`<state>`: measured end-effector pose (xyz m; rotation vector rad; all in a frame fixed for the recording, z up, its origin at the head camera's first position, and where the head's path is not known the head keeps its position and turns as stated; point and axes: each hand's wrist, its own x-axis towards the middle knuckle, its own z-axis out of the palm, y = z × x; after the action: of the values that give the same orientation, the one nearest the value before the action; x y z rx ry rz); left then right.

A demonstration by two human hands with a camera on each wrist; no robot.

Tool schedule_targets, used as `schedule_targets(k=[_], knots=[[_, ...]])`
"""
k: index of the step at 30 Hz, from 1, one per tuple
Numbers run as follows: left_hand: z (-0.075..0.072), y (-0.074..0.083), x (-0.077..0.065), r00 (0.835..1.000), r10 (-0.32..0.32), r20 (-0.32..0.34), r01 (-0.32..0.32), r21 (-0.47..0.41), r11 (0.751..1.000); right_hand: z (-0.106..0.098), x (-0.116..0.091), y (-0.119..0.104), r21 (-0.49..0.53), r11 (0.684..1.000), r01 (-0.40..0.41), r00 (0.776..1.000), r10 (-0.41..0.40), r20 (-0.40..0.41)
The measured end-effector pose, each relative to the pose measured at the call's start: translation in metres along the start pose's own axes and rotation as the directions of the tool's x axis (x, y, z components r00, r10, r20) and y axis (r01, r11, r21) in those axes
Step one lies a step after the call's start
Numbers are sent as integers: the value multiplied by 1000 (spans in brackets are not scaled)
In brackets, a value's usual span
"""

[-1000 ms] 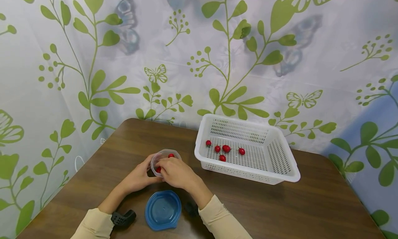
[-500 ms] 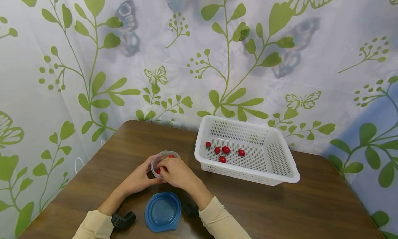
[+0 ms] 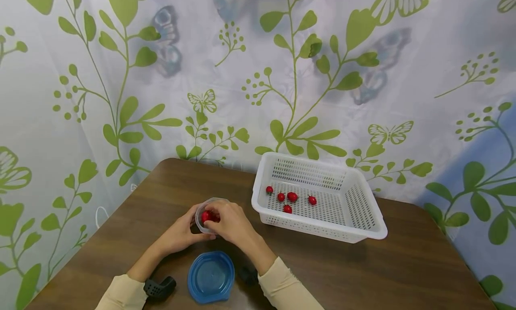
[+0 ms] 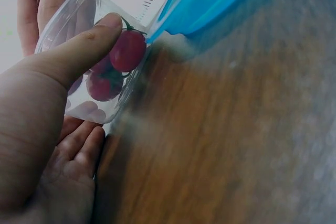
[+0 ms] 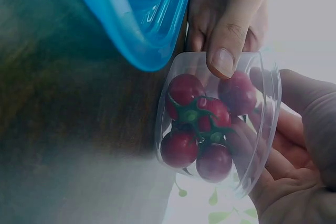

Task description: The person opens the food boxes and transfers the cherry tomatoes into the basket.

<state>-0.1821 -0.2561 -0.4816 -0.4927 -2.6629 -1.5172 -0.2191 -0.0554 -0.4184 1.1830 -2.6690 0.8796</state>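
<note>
A small clear plastic container [image 5: 173,124] stands tilted on the table with several cherry tomatoes [image 5: 178,148] inside, some with green stems. My left hand [image 3: 180,231] grips it from the left, thumb [image 4: 92,43] on its near side and fingers around its other side. My right hand [image 3: 230,222] reaches through the container's mouth, thumb and fingers inside the rim. A cherry tomato [image 3: 206,216] sits between this thumb and fingers, seemingly pinched. Part of the right fingertips is hidden behind the tomatoes and wall.
A blue lid [image 3: 211,277] lies on the brown table [image 3: 322,265] just in front of the hands. To the right at the back stands a white perforated basket [image 3: 322,229] with several cherry tomatoes [image 3: 292,196]. A patterned cloth [image 3: 225,68] hangs behind the table.
The right hand's fingers have lifted a little inside the container, and more red shows beneath them now. My left hand stays around the container. The head view has tilted slightly up.
</note>
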Motion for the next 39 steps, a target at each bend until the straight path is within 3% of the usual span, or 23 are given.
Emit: schedule_targets(k=[10,19,31,39], knots=[[0,2,0,1000,-11,4,11,-2,1000,1,-3,0,136,988,-68,996,75,-44],[1,1,0,1000,-7,-2,7,2,1000,3,-3,3,218,975,-44,998,52,-30],[0,2,0,1000,-5,-1,5,17,1000,1,-2,9,297,955,-3,995,-27,97],[0,2,-1,1000,-10,-6,10,20,1000,-6,-4,9,349,937,-8,997,-21,79]])
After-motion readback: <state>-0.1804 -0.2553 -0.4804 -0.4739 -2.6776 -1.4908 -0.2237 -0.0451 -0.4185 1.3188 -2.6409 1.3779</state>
